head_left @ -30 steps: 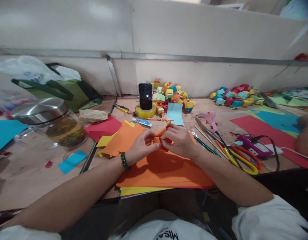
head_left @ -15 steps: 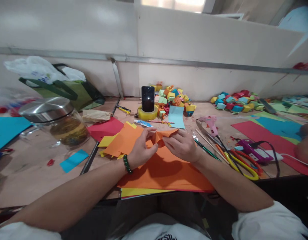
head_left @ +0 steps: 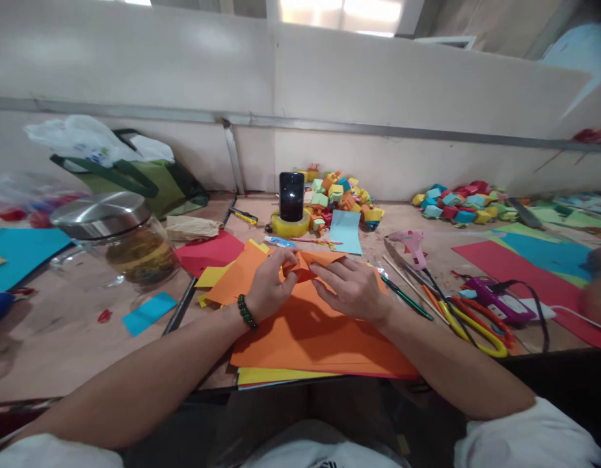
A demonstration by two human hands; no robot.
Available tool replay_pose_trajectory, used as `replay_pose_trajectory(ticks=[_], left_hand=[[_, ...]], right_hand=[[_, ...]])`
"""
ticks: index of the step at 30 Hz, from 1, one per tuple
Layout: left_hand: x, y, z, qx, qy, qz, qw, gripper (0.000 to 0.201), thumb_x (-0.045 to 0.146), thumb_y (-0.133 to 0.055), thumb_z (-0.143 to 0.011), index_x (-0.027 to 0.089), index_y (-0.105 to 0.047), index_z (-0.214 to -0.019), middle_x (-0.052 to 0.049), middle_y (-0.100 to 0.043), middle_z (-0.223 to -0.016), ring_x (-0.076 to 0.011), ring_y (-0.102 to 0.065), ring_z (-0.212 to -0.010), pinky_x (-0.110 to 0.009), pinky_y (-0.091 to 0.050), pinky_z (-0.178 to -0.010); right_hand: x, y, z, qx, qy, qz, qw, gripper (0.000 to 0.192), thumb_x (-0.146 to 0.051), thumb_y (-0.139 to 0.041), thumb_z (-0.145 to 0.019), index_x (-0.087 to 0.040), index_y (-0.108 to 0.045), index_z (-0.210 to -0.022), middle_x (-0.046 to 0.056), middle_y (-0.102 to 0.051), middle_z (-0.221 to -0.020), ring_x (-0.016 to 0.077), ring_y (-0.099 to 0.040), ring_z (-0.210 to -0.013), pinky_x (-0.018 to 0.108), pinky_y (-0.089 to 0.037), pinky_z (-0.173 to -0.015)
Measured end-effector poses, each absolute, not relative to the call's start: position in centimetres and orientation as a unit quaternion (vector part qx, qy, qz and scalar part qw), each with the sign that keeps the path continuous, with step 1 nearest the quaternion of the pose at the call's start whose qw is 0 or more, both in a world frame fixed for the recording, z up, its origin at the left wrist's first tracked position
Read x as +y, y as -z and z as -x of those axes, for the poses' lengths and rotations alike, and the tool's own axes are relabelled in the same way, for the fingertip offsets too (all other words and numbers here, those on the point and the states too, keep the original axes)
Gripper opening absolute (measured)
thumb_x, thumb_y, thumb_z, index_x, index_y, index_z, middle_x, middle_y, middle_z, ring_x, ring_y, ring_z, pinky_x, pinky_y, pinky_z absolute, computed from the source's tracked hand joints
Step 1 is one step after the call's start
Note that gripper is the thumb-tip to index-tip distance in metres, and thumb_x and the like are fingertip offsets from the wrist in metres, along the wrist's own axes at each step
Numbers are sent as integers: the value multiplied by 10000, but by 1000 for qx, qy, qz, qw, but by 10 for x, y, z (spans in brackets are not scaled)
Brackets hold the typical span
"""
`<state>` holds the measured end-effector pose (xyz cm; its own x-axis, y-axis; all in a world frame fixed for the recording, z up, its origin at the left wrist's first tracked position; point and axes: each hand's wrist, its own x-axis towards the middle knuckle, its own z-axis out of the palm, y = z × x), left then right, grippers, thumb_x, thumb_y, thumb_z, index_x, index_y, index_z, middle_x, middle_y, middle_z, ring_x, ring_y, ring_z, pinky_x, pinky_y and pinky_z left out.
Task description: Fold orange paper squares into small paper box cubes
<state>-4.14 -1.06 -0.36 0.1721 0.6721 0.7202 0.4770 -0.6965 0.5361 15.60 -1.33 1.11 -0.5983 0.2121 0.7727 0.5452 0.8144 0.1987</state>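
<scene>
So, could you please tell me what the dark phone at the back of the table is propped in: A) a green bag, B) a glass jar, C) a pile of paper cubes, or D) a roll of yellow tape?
D: the phone stands upright in the roll of yellow tape, with the paper cubes piled just beside it.

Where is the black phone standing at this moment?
In the head view, the black phone stands upright in a yellow tape roll at the table's far middle, just left of the pile of coloured paper cubes.
</scene>
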Motion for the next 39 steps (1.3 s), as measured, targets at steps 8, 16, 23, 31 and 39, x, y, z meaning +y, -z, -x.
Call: replay_pose_trajectory(ticks=[8,16,23,31,39], left_hand=[[-11,4,49,303,-489,-818,-20,222,-7,-435,-751,210,-483,-752,-72,-650,-997,-168,-621,-995,-300,-510,-854],[-12,11,46,294,-447,-844,-40,192,99,-481,-835,204,-546,-688,-61,-661,-1004,-146,-639,-910,-235,-520,-757],[-17,8,44,316,-424,-848,-25,155,64,-512,-715,207,-556,-752,-75,-672,-989,-168,-643,-881,-247,-514,-742],[-19,3,43,305,-426,-851,-43,172,50,-478,-707,214,-525,-725,-48,-677,-892,-153,-629,-817,-230,-492,-683],[-16,3,47,302,-461,-833,-46,209,16,-487,-705,211,-551,-744,-48,-681,-883,-165,-634,-829,-257,-503,-720]], right_hand=[[-19,-27,-161,-808,40,292,511,137,-251,-554,-891,-218,-650,-798,43,-675,-726,174,-620,-698,324,-498,-665],[-6,-15,-155,-799,-158,354,459,99,-205,-642,-813,-209,-722,-755,30,-747,-769,170,-696,-720,291,-539,-679],[-11,-12,-151,-825,-67,347,441,147,-169,-588,-823,-206,-705,-742,38,-745,-795,156,-679,-710,273,-518,-680],[-11,-9,-152,-833,-50,346,428,160,-191,-597,-788,-200,-664,-933,70,-738,-943,207,-684,-865,332,-532,-783],[-7,-9,-156,-836,-90,377,388,135,-200,-576,-848,-201,-682,-764,9,-729,-740,135,-652,-654,231,-471,-616]])
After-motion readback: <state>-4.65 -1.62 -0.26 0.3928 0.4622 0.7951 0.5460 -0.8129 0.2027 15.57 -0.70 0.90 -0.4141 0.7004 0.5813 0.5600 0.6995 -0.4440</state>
